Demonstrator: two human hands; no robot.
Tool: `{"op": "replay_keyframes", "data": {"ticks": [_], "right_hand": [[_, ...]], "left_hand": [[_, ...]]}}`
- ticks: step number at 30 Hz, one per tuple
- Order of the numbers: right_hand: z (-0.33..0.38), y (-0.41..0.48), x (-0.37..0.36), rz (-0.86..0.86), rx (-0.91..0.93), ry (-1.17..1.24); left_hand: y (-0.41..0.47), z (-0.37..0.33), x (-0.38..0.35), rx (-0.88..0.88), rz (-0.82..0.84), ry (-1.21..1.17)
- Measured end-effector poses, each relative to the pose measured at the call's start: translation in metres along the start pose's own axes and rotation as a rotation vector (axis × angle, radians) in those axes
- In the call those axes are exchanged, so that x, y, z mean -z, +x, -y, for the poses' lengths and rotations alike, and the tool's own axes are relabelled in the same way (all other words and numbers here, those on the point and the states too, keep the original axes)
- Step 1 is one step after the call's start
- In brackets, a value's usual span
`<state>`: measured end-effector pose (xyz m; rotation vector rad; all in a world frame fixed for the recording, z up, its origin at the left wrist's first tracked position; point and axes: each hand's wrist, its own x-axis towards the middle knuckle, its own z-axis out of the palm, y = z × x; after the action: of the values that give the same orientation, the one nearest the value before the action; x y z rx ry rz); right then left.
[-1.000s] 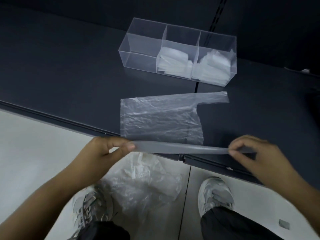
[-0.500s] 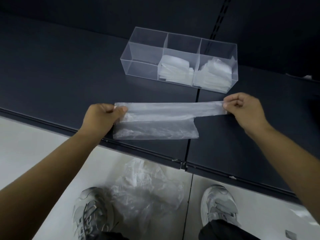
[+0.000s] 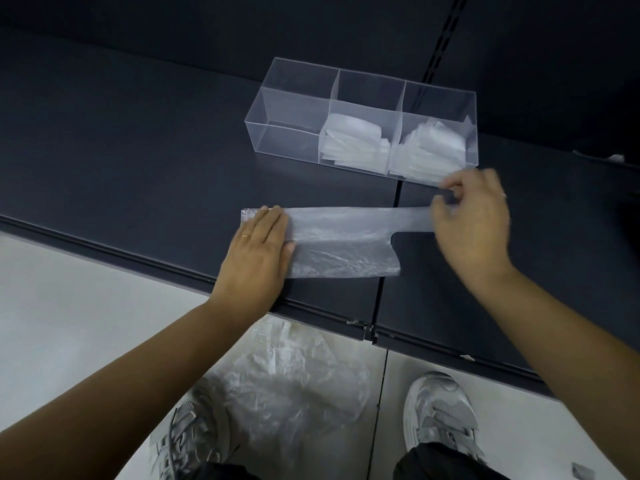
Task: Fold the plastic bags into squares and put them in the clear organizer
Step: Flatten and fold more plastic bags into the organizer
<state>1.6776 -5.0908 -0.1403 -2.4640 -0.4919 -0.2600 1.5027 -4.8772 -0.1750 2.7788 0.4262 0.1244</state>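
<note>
folded bags (image 3: pixel 349 140) occupy two organizer (image 3: pixel 287 140) cells; left hand (image 3: pixel 258 258) flat on bag (image 3: pixel 346 244), right hand (image 3: pixel 474 230) unclear.

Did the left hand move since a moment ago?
Yes. The left hand slid rightward, from left of the clear three-compartment plastic organizer to in front of its left compartment, now flat on the translucent plastic bag.

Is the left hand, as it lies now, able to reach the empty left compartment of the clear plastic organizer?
Probably yes. The left hand presses flat on the translucent plastic bag, and only bare dark shelf lies between it and the open-topped clear plastic organizer. Lifting it would release the bag, though.
</note>
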Motion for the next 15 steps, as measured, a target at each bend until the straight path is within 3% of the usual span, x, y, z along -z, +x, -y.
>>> {"op": "replay_keyframes", "data": {"ticks": [2,4,6,8,15], "right_hand": [[0.042,-0.011,-0.010,0.028,0.180,0.079],[0.083,-0.029,-0.031,0.216,0.326,0.193],[0.114,-0.051,-0.055,0.476,0.367,0.241],[0.125,-0.067,-0.079,0.622,0.339,0.163],[0.054,-0.058,-0.081,0.582,0.342,-0.310]], "left_hand": [[-0.007,0.003,-0.006,0.009,0.100,0.095],[-0.011,0.005,-0.009,-0.005,0.130,0.175],[-0.015,0.005,-0.009,-0.025,0.160,0.218],[-0.017,0.005,-0.011,-0.057,0.181,0.277],[-0.018,0.012,-0.008,-0.006,0.148,0.241]]}}
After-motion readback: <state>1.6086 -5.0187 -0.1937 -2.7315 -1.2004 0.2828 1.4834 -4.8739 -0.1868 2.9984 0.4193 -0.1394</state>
